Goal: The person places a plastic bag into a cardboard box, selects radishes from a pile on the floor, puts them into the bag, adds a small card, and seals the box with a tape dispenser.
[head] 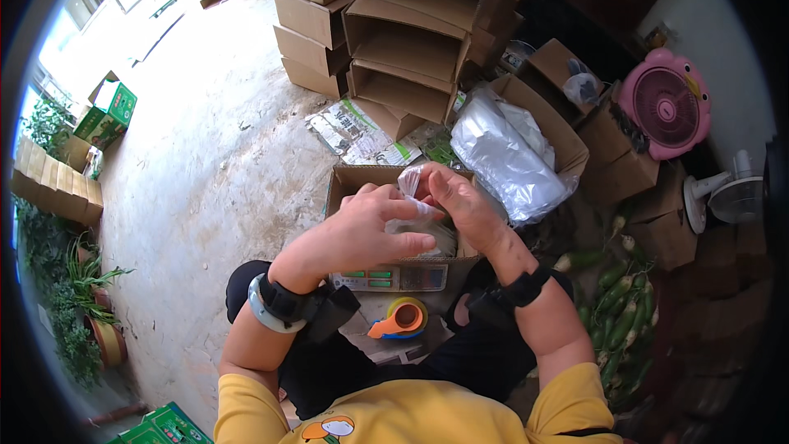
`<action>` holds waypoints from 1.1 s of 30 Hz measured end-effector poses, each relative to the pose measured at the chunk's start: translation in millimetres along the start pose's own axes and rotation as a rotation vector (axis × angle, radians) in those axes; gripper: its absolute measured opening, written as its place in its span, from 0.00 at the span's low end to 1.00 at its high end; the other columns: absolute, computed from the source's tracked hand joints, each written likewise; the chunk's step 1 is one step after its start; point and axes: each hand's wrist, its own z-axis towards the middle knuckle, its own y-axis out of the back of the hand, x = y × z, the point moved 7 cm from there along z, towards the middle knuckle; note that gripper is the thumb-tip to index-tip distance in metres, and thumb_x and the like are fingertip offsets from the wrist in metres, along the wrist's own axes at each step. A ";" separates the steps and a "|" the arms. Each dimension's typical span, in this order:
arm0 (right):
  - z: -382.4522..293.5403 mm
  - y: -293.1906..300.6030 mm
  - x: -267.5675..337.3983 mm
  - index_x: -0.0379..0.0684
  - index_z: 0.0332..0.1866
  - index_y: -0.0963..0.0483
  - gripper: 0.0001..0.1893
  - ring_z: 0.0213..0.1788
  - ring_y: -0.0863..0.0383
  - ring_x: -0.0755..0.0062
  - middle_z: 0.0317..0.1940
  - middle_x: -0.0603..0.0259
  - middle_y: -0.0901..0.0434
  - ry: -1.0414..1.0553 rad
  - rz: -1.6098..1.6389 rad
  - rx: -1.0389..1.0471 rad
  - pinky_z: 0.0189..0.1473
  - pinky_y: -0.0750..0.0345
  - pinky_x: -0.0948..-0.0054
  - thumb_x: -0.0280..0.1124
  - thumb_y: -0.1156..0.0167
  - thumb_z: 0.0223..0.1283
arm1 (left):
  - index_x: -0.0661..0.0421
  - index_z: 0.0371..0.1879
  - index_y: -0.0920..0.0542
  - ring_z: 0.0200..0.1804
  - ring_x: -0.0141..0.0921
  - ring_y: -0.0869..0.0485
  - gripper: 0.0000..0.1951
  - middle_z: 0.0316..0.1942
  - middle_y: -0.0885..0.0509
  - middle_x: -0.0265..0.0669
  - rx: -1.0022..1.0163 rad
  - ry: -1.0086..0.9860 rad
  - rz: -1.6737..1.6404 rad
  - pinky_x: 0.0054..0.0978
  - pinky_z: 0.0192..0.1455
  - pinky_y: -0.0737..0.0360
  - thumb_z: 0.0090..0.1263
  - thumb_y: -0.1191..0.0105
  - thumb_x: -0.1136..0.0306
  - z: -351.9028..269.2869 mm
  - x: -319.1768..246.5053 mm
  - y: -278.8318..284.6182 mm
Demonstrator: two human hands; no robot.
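A clear plastic bag (409, 181) has its neck gathered and twisted between my two hands. My left hand (373, 222) lies across the neck with the index finger against the plastic and the thumb apart, lower down. From the other side my right hand (457, 200) grips the neck with bent fingers, partly hidden behind the plastic. The bag's body sits inside an open cardboard box (331, 192); its contents are mostly covered by my hands. Under the box, the panel of a digital scale (370, 279) shows lit green displays. An orange tape dispenser (385, 325) lies between my knees.
Stacked open cardboard boxes (410, 37) rise ahead. Right of my hands, a carton (564, 129) holds a bundle of clear plastic bags (502, 151). Green-and-white radishes (619, 302) lie at right, below a pink fan (666, 108). Potted plants (105, 336) line the left of the concrete floor (185, 185).
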 end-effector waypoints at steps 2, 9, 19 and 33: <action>3.0 16.5 -15.2 0.43 0.45 0.29 0.23 0.33 0.33 0.88 0.31 0.75 0.28 -0.017 -0.091 -0.013 0.38 0.32 0.82 0.55 0.47 0.62 | 0.53 0.45 0.17 0.44 0.32 0.28 0.19 0.36 0.25 0.36 -0.020 0.066 0.144 0.28 0.49 0.30 0.60 0.38 0.54 2.7 15.5 9.6; -29.0 51.4 -37.1 0.42 0.33 0.20 0.08 0.29 0.24 0.77 0.23 0.67 0.21 -0.296 -0.878 -0.033 0.35 0.28 0.74 0.36 0.38 0.55 | 0.58 0.38 0.16 0.32 0.36 0.19 0.14 0.31 0.16 0.41 -0.251 0.293 -0.098 0.28 0.38 0.23 0.57 0.37 0.62 24.8 114.2 22.2; -53.3 38.3 -7.3 0.40 0.17 0.25 0.09 0.43 0.23 0.66 0.27 0.61 0.20 -0.002 -0.658 0.171 0.48 0.28 0.68 0.17 0.51 0.39 | 0.52 0.28 0.14 0.38 0.38 0.15 0.09 0.33 0.14 0.37 0.018 0.514 0.958 0.31 0.39 0.18 0.60 0.50 0.70 38.3 143.9 -29.1; 1.7 10.7 -42.6 0.43 0.66 0.38 0.32 0.44 0.26 0.84 0.53 0.67 0.29 -0.144 0.109 -0.089 0.42 0.23 0.81 0.14 0.43 0.53 | 0.60 0.37 0.21 0.17 0.18 0.40 0.11 0.19 0.30 0.26 0.116 0.328 -1.016 0.14 0.17 0.45 0.71 0.49 0.64 10.9 55.9 -23.2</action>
